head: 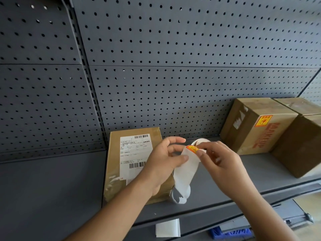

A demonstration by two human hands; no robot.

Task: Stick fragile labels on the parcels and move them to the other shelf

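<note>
Both hands meet above the grey shelf (pixel 225 192). The left hand (pixel 163 164) grips a white backing strip (pixel 184 173), which hangs down in a loose curl. The right hand (pixel 220 162) pinches the orange fragile label (pixel 192 149) at the strip's top end. A perforated back panel (pixel 173 66) fills the background. At the right stand two brown boxes, touching; the nearer-left one (pixel 257 134) already carries an orange sticker (pixel 263 120). The flat parcel (pixel 114 153) (shipping slip facing up) lies on the shelf just behind the left hand. A white paper scrap (pixel 168 228) lies lower down.
</note>
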